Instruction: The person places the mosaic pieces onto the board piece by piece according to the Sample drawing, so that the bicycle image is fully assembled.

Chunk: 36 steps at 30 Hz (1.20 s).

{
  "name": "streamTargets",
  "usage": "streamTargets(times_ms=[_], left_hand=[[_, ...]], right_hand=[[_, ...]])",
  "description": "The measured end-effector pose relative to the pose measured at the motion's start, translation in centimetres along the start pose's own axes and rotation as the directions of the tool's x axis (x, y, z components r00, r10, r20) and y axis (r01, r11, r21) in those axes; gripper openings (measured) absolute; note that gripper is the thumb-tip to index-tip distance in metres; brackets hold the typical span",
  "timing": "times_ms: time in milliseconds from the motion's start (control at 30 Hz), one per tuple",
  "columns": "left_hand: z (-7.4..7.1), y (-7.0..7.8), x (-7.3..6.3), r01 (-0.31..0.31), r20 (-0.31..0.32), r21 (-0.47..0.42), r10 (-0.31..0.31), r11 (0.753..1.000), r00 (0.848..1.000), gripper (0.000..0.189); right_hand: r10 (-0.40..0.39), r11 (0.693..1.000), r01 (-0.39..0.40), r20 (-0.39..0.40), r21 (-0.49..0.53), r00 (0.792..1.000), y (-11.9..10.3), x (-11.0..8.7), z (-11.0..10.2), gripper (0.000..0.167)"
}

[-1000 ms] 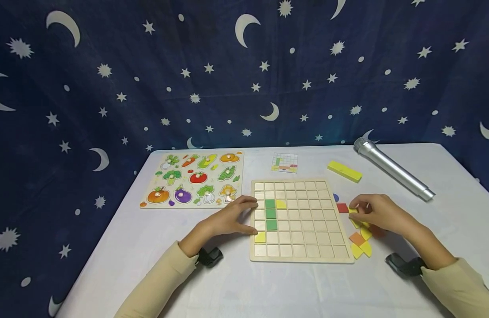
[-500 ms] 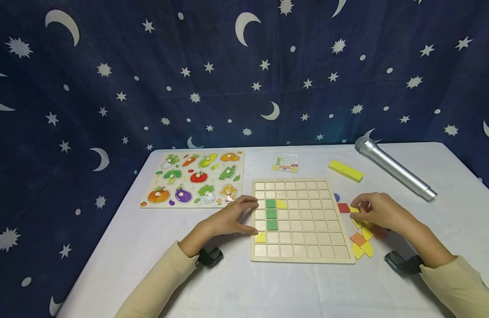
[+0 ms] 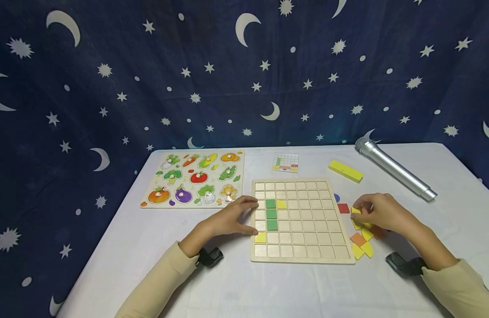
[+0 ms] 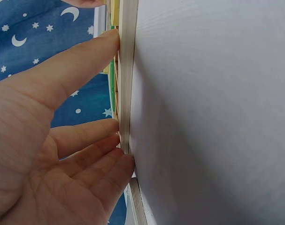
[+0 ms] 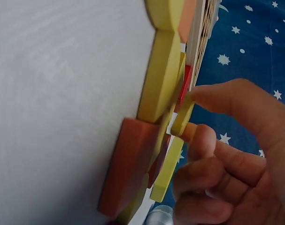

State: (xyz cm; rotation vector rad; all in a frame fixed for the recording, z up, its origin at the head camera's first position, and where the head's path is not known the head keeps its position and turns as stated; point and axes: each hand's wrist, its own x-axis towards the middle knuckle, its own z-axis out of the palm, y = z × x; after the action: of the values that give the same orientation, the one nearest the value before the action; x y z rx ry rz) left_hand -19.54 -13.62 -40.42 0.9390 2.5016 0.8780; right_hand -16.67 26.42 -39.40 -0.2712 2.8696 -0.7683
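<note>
My left hand [image 3: 232, 216] rests at the left edge of a wooden grid board [image 3: 308, 221]. In the left wrist view, the thumb and fingertips touch the board's side [image 4: 127, 70], fingers fairly straight. On the board sit a column of green squares [image 3: 271, 214], a yellow rounded piece [image 3: 282, 204] and a yellow tile [image 3: 260, 237]. To the right of the board, my right hand [image 3: 381, 213] pinches a yellow piece [image 5: 183, 115] between thumb and index finger. It is over a loose pile of yellow and orange pieces [image 3: 358, 239], partly hidden by the hand.
A red square [image 3: 343, 208] and a partly hidden blue piece [image 3: 337, 198] lie by the board's right edge. Behind are a pattern card [image 3: 285, 162], a yellow block [image 3: 345, 171] and a silver microphone [image 3: 395, 168]. A vegetable peg puzzle [image 3: 194, 179] lies at the back left.
Very little differs. My right fingertips have shifted slightly at the pile, while the left hand stays at the board's edge.
</note>
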Motion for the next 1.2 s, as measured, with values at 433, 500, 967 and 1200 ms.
streamTargets(times_ms=[433,500,967,1200], left_hand=[[-0.02,-0.11,-0.09,0.006,-0.004,0.006,-0.006,1.000,1.000,0.072],[-0.03,-0.13,-0.07,0.003,-0.001,0.006,-0.003,1.000,1.000,0.072],[-0.11,-0.06,0.05,0.005,0.006,-0.010,-0.005,1.000,1.000,0.072],[-0.08,-0.03,0.11,0.004,0.005,-0.005,-0.004,1.000,1.000,0.072]], right_hand=[[-0.087,0.996,0.088,-0.073,0.010,0.993,-0.86,-0.21,-0.01,0.021],[-0.084,0.996,0.084,-0.056,0.012,0.995,-0.96,-0.12,0.08,0.023],[-0.089,0.996,0.086,0.078,0.037,0.993,-0.76,0.24,0.49,0.034],[-0.092,0.995,0.087,0.100,0.048,0.991,-0.55,0.36,0.53,0.032]])
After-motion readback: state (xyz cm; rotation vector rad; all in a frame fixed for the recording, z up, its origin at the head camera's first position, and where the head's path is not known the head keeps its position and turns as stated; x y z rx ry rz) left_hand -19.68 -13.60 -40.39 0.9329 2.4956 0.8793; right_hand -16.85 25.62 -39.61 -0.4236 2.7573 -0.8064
